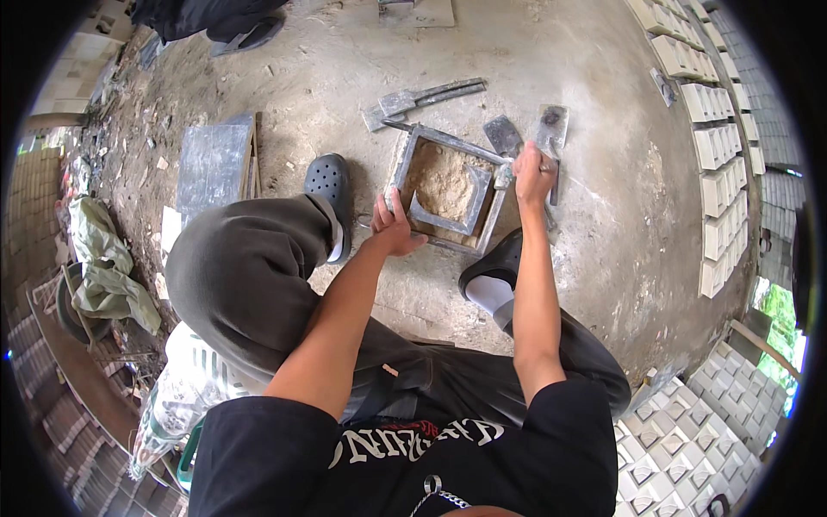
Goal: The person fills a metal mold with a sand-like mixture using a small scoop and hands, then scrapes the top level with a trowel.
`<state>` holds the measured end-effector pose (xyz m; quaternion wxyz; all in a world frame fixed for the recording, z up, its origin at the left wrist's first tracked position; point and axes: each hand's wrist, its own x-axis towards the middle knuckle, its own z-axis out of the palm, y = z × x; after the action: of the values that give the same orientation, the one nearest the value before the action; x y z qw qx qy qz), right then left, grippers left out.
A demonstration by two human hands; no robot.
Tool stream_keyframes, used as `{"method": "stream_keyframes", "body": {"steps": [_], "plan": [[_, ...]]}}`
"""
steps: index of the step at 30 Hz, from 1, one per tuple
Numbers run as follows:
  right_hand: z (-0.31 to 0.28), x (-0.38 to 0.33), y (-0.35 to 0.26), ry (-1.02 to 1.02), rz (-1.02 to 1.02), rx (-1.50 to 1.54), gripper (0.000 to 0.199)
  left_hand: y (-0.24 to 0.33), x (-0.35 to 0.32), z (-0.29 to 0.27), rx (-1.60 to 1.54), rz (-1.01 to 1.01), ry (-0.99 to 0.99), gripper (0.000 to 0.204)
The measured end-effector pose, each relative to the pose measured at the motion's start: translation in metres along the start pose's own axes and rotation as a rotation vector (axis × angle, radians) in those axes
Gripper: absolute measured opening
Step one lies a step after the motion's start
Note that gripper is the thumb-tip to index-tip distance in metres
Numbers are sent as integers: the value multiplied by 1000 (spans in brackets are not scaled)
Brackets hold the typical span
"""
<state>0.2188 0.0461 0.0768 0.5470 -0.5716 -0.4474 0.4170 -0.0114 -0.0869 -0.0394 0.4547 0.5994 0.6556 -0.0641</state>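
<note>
A square grey metal mould (412, 142) lies on the concrete floor between my feet, filled with sandy mix (442, 181) around a smaller inner metal frame (469, 211). My left hand (392, 226) rests on the mould's near left corner, fingers over its rim. My right hand (532, 172) is closed on the mould's right side, next to a flat metal trowel (551, 129); what exactly it grips is hidden by the fingers.
More metal tools (426, 96) lie beyond the mould. A grey slab (213, 164) sits at the left. Rows of white cast blocks (711, 129) line the right and lower right (680, 448). A green cloth (99, 258) and another person's sandal (250, 36) lie at the edges.
</note>
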Motion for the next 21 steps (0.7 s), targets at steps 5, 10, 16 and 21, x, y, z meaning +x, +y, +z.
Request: {"method": "stream_keyframes", "body": {"steps": [5, 10, 16, 21], "plan": [[-10, -5, 31, 24, 21, -179, 46, 17, 1, -14, -8, 25, -81, 129], [8, -14, -13, 38, 95, -135, 45, 2, -1, -12, 5, 17, -50, 130], [6, -12, -1, -70, 153, -249, 45, 1, 0, -8, 5, 4, -39, 131], [-3, -47, 25, -17, -79, -246, 48, 8, 3, -8, -10, 25, -29, 129]]}}
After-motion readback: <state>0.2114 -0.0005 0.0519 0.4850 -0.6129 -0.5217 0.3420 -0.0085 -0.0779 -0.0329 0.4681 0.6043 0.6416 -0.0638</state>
